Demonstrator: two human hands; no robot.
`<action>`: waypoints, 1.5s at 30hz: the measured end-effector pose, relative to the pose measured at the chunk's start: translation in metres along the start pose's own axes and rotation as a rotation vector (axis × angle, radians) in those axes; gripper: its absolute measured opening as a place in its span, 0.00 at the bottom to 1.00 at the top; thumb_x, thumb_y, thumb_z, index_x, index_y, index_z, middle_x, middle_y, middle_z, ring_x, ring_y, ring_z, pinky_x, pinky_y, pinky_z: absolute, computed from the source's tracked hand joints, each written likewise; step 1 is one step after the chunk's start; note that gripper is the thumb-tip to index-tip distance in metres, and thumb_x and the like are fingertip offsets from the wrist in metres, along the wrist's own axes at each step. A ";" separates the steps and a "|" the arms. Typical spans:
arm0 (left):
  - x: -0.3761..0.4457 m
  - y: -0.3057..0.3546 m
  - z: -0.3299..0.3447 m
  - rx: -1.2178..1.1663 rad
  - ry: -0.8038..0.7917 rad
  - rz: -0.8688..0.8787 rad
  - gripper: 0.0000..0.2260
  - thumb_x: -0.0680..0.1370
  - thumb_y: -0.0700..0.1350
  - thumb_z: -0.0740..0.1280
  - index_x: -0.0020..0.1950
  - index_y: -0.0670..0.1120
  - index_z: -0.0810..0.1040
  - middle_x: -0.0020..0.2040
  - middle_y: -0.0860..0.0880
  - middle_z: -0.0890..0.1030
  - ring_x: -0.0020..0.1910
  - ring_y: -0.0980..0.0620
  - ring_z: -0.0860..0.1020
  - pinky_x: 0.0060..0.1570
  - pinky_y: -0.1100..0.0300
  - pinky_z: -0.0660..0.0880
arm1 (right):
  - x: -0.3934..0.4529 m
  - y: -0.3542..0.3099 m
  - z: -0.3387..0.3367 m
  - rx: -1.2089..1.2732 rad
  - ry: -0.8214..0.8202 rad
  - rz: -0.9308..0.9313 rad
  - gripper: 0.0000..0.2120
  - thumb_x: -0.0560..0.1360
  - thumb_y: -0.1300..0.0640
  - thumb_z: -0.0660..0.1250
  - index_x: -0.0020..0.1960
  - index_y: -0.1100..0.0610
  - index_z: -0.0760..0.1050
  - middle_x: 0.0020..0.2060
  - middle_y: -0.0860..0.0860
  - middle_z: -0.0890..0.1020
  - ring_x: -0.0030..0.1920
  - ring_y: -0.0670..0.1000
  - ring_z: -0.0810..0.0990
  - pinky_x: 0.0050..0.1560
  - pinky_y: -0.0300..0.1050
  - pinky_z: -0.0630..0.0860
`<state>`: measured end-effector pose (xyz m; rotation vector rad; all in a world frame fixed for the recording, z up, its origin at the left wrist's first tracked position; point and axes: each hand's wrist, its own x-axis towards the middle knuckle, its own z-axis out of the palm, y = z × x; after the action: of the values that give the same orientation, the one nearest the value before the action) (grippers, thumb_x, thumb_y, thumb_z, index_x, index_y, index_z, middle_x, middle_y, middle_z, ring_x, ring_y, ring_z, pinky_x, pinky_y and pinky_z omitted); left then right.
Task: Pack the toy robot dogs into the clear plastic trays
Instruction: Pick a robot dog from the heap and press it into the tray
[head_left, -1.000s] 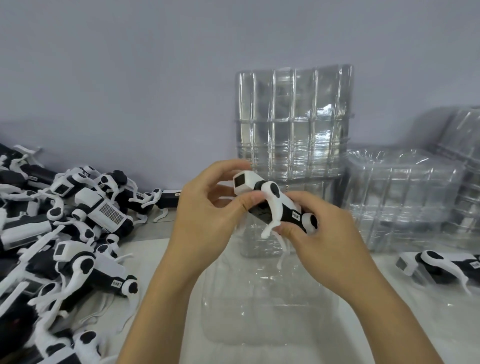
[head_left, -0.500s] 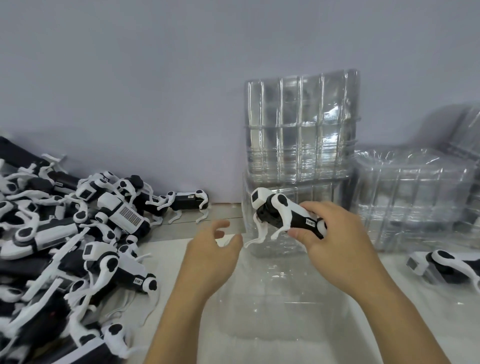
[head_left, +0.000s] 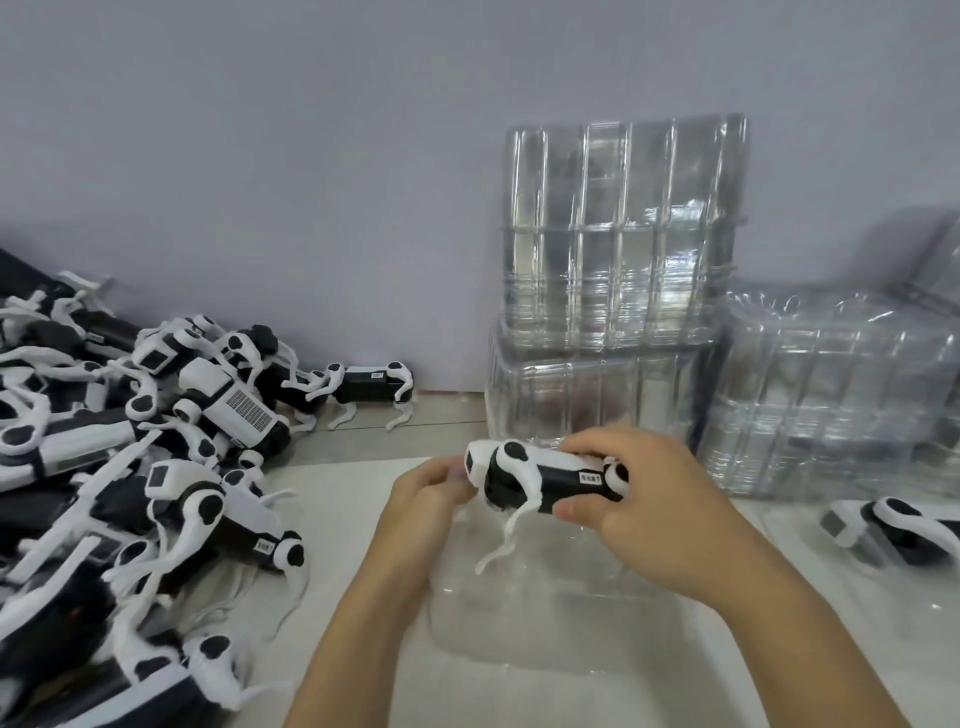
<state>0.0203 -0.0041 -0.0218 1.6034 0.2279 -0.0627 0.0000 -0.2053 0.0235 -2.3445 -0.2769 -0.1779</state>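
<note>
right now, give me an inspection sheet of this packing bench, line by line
surface: pale tabletop, wood strip along the wall.
job's things: one toy robot dog held above a clear plastic tray that lies flat in front; another packed dog in a tray at right.
clutter: heap of loose dogs at left; stacks of empty trays against the wall.
grip: right hand holds the dog's body, thumb below and fingers on top; left hand meets its head end, contact unclear.
cables: nothing seen.
surroundings: plain grey wall.
</note>
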 end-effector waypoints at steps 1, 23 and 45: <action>0.000 0.001 0.000 -0.013 -0.013 -0.002 0.12 0.74 0.36 0.67 0.46 0.50 0.87 0.45 0.47 0.87 0.44 0.50 0.84 0.44 0.55 0.77 | 0.000 -0.001 0.002 -0.040 -0.008 0.009 0.12 0.69 0.50 0.78 0.49 0.42 0.79 0.44 0.40 0.79 0.47 0.41 0.76 0.51 0.46 0.73; 0.003 0.000 0.010 -0.133 -0.073 0.050 0.11 0.68 0.54 0.68 0.45 0.52 0.86 0.48 0.48 0.85 0.53 0.44 0.80 0.64 0.40 0.73 | -0.002 -0.002 0.018 -0.126 -0.021 0.037 0.17 0.71 0.56 0.76 0.56 0.41 0.79 0.48 0.38 0.72 0.53 0.44 0.69 0.62 0.49 0.66; 0.002 -0.005 0.008 -0.074 -0.062 0.076 0.07 0.83 0.47 0.64 0.52 0.47 0.81 0.43 0.52 0.84 0.39 0.56 0.81 0.44 0.57 0.75 | 0.001 -0.001 0.021 -0.152 -0.018 0.021 0.14 0.70 0.58 0.76 0.52 0.44 0.81 0.47 0.41 0.73 0.51 0.45 0.70 0.62 0.50 0.67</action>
<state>0.0224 -0.0118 -0.0272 1.5325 0.1204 -0.0447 0.0017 -0.1894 0.0093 -2.4992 -0.2558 -0.1732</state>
